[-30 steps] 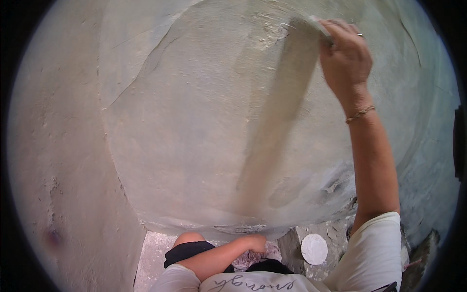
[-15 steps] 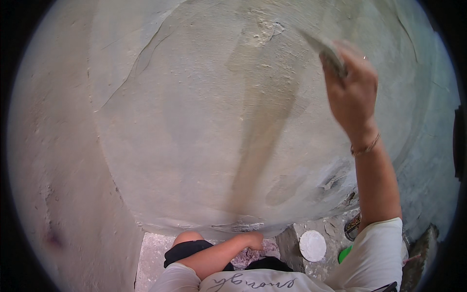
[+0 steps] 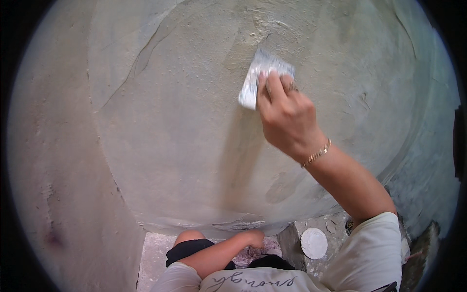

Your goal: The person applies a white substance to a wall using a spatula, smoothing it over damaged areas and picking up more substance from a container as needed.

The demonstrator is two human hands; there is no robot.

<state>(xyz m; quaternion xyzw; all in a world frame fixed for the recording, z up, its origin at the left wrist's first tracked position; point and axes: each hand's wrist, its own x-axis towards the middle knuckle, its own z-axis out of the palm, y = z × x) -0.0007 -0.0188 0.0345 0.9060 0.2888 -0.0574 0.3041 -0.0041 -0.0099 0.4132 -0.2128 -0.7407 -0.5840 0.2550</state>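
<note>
My right hand (image 3: 290, 114) is closed on a flat, wide-bladed putty scraper (image 3: 253, 80) smeared with white. The fingers press on its blade, which lies against or close to the plastered wall (image 3: 180, 136) in front of me. Just above the blade is a rough, pitted patch (image 3: 265, 29) in the plaster. My left hand (image 3: 254, 238) rests low by my lap, fingers curled, over a pinkish patterned cloth (image 3: 250, 255); whatever it may hold is hidden.
A round white-topped container (image 3: 314, 244) stands on the dusty floor at the lower right, beside a grey block-like edge (image 3: 290, 243). A dark rough slab (image 3: 422, 258) is farther right. Long cracks (image 3: 141, 56) cross the wall, and another wall face (image 3: 53, 146) is at the left.
My right hand has swung left and slightly down with the scraper, turning its blade flat toward the wall. My left hand has stayed in place.
</note>
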